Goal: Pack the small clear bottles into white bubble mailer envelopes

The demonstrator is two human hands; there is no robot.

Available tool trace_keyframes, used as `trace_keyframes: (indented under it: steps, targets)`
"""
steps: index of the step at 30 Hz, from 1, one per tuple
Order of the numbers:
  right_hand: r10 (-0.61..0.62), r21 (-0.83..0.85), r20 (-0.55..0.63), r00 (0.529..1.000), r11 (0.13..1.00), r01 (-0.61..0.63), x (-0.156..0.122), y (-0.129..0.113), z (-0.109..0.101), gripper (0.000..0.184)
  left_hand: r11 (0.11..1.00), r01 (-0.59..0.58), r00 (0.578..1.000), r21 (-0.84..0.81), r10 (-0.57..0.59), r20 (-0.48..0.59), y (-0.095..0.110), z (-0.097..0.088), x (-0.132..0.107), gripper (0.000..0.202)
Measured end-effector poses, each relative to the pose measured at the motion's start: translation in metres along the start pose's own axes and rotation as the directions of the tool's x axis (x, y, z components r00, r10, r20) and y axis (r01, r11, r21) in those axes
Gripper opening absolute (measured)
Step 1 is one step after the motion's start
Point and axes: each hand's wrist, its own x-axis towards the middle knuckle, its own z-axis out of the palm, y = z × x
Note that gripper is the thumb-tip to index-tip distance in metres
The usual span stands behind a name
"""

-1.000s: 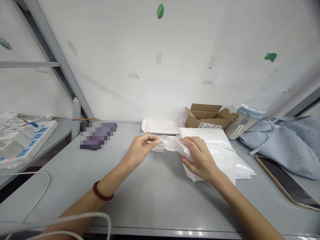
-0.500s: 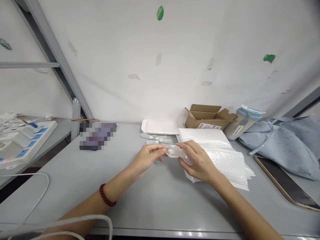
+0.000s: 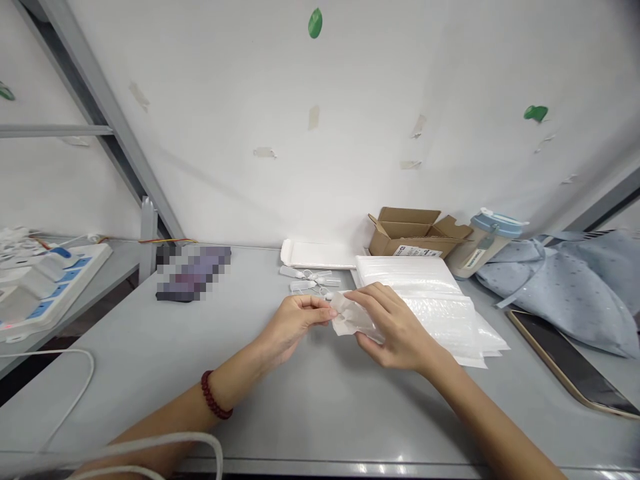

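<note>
A small translucent white bag (image 3: 349, 320), crumpled with its near end spread open, is between my hands above the grey table. My left hand (image 3: 293, 327), a dark red bead bracelet on its wrist, has thumb and index finger pinched at the bag's left end. Around the bag's right part curve the fingers and thumb of my right hand (image 3: 393, 327). Whether anything is inside the bag I cannot tell. Just behind lie several small clear plastic pieces with thin loops (image 3: 310, 277). White bubble-wrap bags (image 3: 425, 277) are piled behind and right of my right hand.
A flat white box (image 3: 320, 255) rests against the wall. Behind the bags sit an open cardboard box (image 3: 415, 230) and a blue-lidded cup (image 3: 485, 243). Rightward are a blue cloth bag (image 3: 565, 287) and a phone (image 3: 570, 363). A white cable (image 3: 190, 437) crosses near my left forearm.
The bag's end has been spread wider and turned toward me. My left fingers have shifted slightly along its edge. The view has moved a little.
</note>
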Motion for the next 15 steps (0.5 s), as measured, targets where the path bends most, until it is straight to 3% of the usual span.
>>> trace_keyframes:
  steps: [4,7,10,15]
  targets:
    - [-0.055,0.025,-0.003,0.998,0.998,0.055,-0.001,-0.005,0.004,0.051,0.999,0.038,0.992,-0.015,-0.036,0.12,0.002,0.004,-0.002,0.018]
    - [-0.094,0.062,0.008,0.996,0.994,0.094,-0.001,-0.011,0.008,0.053,0.991,0.064,0.978,0.118,-0.086,0.191,0.003,0.005,-0.004,0.016]
    - [-0.122,0.097,0.049,0.991,0.988,0.117,-0.002,-0.017,0.011,0.054,0.966,0.02,0.971,0.257,-0.08,0.227,0.002,0.006,-0.006,0.026]
    - [-0.13,0.1,0.08,0.988,0.988,0.122,-0.002,-0.023,0.013,0.055,0.933,-0.069,0.969,0.352,-0.021,0.246,0.001,0.008,-0.007,0.039]
